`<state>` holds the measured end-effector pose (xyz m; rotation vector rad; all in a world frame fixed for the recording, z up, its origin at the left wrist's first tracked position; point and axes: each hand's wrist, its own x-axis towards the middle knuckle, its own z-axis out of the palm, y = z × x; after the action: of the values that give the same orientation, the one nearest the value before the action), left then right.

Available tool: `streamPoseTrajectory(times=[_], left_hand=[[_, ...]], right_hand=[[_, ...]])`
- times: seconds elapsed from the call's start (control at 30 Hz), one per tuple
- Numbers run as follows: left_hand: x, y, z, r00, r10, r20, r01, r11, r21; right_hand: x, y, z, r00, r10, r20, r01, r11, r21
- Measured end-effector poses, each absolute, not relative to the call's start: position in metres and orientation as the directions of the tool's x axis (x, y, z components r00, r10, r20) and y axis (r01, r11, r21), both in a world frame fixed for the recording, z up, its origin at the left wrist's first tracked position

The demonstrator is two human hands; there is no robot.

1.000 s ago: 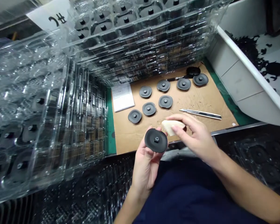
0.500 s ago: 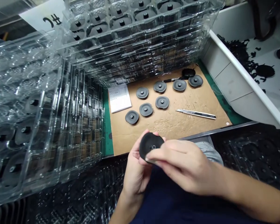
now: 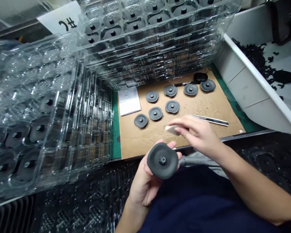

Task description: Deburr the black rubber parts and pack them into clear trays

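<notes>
My left hand (image 3: pixel 145 181) holds a black rubber disc (image 3: pixel 168 170) with a small raised stud at its centre, stud side up, just in front of the board's near edge. My right hand (image 3: pixel 196 134) pinches a small whitish, flat piece (image 3: pixel 171 129) between thumb and fingers, low over the cardboard. Its exact kind is unclear. Several similar black discs lie on the cardboard (image 3: pixel 135 142), among them one at the near left (image 3: pixel 141 121) and one in the middle (image 3: pixel 172 106). A cutter knife (image 3: pixel 212 120) lies right behind my right hand, its left end partly covered.
Tall stacks of clear plastic trays (image 3: pixel 145 48) filled with discs wall in the back and left. A white bin (image 3: pixel 262 87) with black scraps stands at the right. A paper pad (image 3: pixel 129 101) and a black pen (image 3: pixel 184 83) lie on the cardboard.
My right hand has drawn away from the disc, forward over the cardboard, with the whitish piece now visible in its fingers. The disc in my left hand is now fully exposed.
</notes>
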<state>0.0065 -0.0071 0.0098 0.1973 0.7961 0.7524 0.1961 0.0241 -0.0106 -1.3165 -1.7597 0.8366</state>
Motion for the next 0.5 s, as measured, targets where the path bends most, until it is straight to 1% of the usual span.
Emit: streamPoseTrajectory(times=[0.07, 0.13, 0.23, 0.3, 0.33, 0.37, 0.4, 0.43, 0.5], left_hand=[[0.004, -0.009, 0.009, 0.513, 0.671, -0.535, -0.557, 0.735, 0.387], [0.003, -0.01, 0.008, 0.548, 0.662, -0.511, -0.564, 0.744, 0.359], [0.004, -0.01, 0.007, 0.584, 0.642, -0.496, -0.556, 0.762, 0.331], [0.006, -0.01, 0.007, 0.599, 0.638, -0.484, -0.547, 0.768, 0.334], [0.007, -0.01, 0.007, 0.605, 0.637, -0.477, -0.542, 0.769, 0.339], [0.009, -0.01, 0.008, 0.608, 0.638, -0.473, -0.538, 0.769, 0.345], [0.011, -0.01, 0.008, 0.607, 0.64, -0.472, -0.534, 0.768, 0.353], [0.012, -0.011, 0.008, 0.598, 0.643, -0.478, -0.53, 0.765, 0.367], [0.015, -0.013, 0.007, 0.526, 0.666, -0.529, -0.514, 0.744, 0.427]], right_hand=[[0.203, 0.012, -0.037, -0.062, 0.998, -0.009, 0.534, 0.025, -0.845], [0.208, -0.004, -0.064, -0.03, 0.989, -0.144, 0.572, -0.101, -0.814], [0.215, -0.019, -0.083, -0.038, 0.977, -0.208, 0.583, -0.147, -0.799], [0.219, -0.021, -0.071, 0.003, 0.977, -0.215, 0.58, -0.177, -0.795], [0.219, -0.02, -0.058, 0.04, 0.982, -0.187, 0.578, -0.175, -0.797], [0.218, -0.018, -0.041, 0.072, 0.99, -0.123, 0.579, -0.142, -0.803], [0.216, -0.017, -0.024, 0.082, 0.996, -0.033, 0.583, -0.075, -0.809], [0.211, -0.015, -0.006, 0.061, 0.994, 0.095, 0.592, 0.041, -0.805], [0.2, -0.012, 0.022, -0.135, 0.938, 0.32, 0.582, 0.336, -0.74]])
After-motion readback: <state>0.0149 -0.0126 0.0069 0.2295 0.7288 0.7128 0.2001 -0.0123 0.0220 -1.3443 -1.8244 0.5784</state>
